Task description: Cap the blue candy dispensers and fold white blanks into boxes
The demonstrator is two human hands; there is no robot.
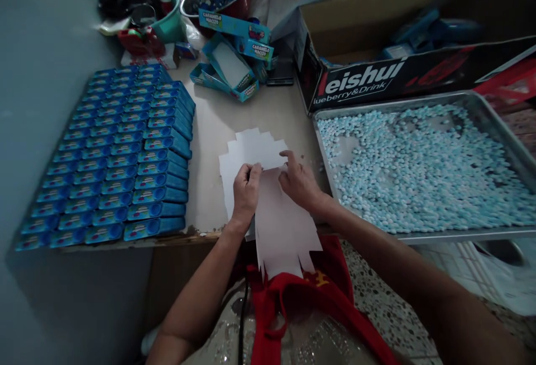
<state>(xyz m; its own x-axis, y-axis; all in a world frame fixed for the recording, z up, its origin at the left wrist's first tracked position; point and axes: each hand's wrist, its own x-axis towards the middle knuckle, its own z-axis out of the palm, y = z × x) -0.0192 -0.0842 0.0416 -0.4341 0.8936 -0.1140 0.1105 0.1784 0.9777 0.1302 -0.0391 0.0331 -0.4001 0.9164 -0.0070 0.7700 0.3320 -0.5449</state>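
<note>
A white cut-out sheet of thin card [255,150] with stepped edges lies on the table in front of me. My left hand [245,191] is closed on its near edge, thumb on top. My right hand [299,183] pinches the same edge at the right, its index finger bent over the card. Under and nearer than this edge, more white card [285,225] with notched ends hangs over the table edge toward my lap. Whether the near part belongs to the same sheet I cannot tell.
Rows of small blue boxes [121,158] stand at the left. A metal tray [320,158] of light-blue and white candies lies at the right. Behind are open blue display boxes [230,66], a metal bowl [188,5], a green container [170,22] and a large cardboard carton [377,83].
</note>
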